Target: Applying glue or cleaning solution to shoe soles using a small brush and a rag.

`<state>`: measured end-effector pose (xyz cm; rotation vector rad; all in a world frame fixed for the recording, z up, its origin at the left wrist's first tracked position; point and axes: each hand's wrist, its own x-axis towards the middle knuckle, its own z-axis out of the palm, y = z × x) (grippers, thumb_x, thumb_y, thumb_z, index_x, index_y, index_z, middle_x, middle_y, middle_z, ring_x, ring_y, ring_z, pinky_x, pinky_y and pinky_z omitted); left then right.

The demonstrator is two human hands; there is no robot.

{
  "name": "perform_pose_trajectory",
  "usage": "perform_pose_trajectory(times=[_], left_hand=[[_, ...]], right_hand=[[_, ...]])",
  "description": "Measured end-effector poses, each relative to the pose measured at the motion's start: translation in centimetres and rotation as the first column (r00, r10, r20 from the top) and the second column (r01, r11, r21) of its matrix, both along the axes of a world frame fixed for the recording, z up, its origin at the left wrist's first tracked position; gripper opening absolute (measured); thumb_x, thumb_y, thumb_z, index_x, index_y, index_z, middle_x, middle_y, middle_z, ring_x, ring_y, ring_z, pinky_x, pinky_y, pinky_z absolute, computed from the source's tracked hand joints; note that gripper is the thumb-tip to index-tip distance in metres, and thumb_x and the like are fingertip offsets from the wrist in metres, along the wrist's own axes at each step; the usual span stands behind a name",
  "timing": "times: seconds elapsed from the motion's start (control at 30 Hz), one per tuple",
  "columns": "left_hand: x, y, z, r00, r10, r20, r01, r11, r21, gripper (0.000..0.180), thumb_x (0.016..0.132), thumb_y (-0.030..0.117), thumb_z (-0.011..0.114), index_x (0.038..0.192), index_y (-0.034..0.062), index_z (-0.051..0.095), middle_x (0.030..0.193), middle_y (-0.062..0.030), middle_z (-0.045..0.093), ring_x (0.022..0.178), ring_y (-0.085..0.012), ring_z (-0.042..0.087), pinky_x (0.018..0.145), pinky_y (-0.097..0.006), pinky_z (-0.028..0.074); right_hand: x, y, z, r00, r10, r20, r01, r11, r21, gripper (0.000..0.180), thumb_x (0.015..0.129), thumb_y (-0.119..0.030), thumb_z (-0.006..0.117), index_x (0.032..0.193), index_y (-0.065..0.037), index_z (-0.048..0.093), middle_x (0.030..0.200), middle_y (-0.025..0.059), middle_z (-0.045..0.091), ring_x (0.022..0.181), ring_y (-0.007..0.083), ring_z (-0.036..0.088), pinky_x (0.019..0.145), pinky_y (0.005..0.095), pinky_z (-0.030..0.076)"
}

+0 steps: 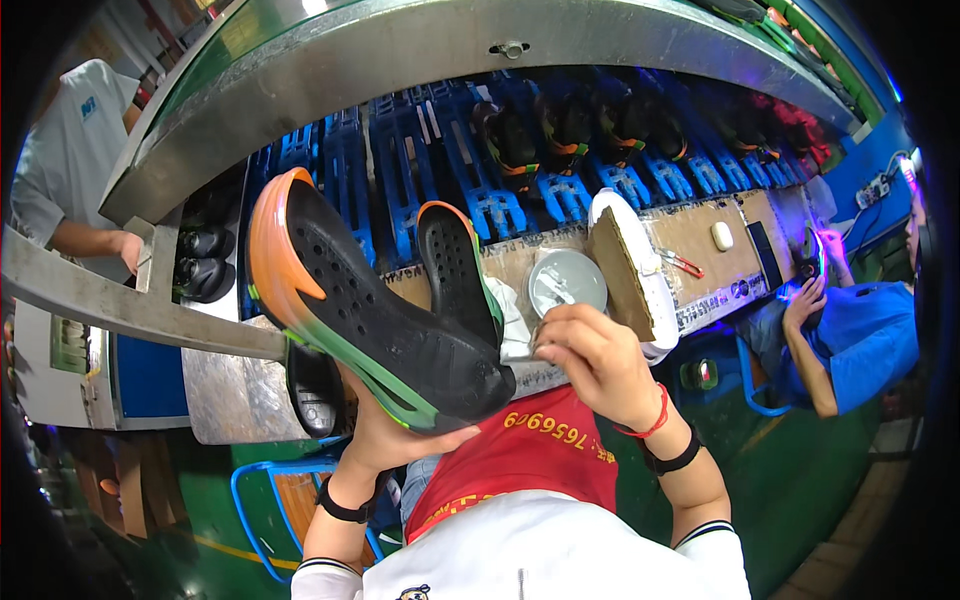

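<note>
My left hand (385, 430) grips a large shoe sole (365, 290) from below, around its heel end. The sole has a black inside with small holes, and its sidewall runs from orange at the toe to green at the heel. My right hand (600, 360) is closed in a pinch beside the heel, on what looks like a white cloth (513, 325); its fingertips partly cover the pinched end. Behind the held sole, a second sole (450, 255) of the same kind lies on the bench. A round grey dish (567, 282) stands just beyond my right fingers.
A blue slatted conveyor (400, 180) carries black shoes (508, 140) under a metal frame (450, 60). On the cardboard-covered bench lie a white box (655, 300), a red cutter (680, 262) and a white oval case (722, 236). Co-workers are at left (75, 150) and right (860, 340).
</note>
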<state>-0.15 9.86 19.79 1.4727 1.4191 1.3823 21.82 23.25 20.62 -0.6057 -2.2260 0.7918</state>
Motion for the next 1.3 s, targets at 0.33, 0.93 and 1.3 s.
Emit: perform_pose_trajectory(times=[0.33, 0.93, 1.3], left_hand=[[0.3, -0.9, 0.4, 0.974, -0.109, -0.196, 0.077, 0.984, -0.163, 0.056, 0.065, 0.021, 0.085, 0.114, 0.0067, 0.062, 0.111, -0.0046, 0.066, 0.1, -0.0195, 0.064, 0.093, -0.034, 0.046], [-0.4, -1.3, -0.7, 0.994, -0.068, -0.084, 0.064, 0.997, -0.047, 0.137, 0.055, 0.022, 0.092, 0.144, 0.0007, -0.009, 0.142, -0.02, 0.029, 0.127, -0.0288, 0.043, 0.105, -0.04, 0.038], [0.1, -1.2, 0.4, 0.982, -0.142, 0.121, 0.156, 0.981, -0.113, 0.145, 0.051, 0.018, 0.094, 0.146, 0.0026, -0.015, 0.143, -0.0178, 0.03, 0.13, -0.0289, 0.041, 0.107, -0.04, 0.037]], right_hand=[[-0.4, -0.4, 1.1, 0.979, 0.124, 0.164, -0.138, 0.987, 0.078, 0.015, 0.078, -0.003, 0.07, 0.091, -0.004, 0.062, 0.099, 0.01, 0.063, 0.073, 0.028, 0.065, 0.061, 0.0335, 0.054], [-0.7, -0.1, 1.8, 0.97, 0.178, 0.166, -0.217, 0.941, 0.258, 0.017, 0.075, -0.007, 0.069, 0.09, -0.004, 0.062, 0.098, 0.0088, 0.064, 0.076, 0.0224, 0.067, 0.06, 0.0305, 0.055], [-2.1, 0.8, 1.1, 0.996, 0.091, 0.026, -0.094, 0.944, 0.316, 0.019, 0.073, -0.005, 0.07, 0.091, -0.004, 0.062, 0.098, 0.0101, 0.064, 0.071, 0.0233, 0.066, 0.058, 0.0304, 0.053]])
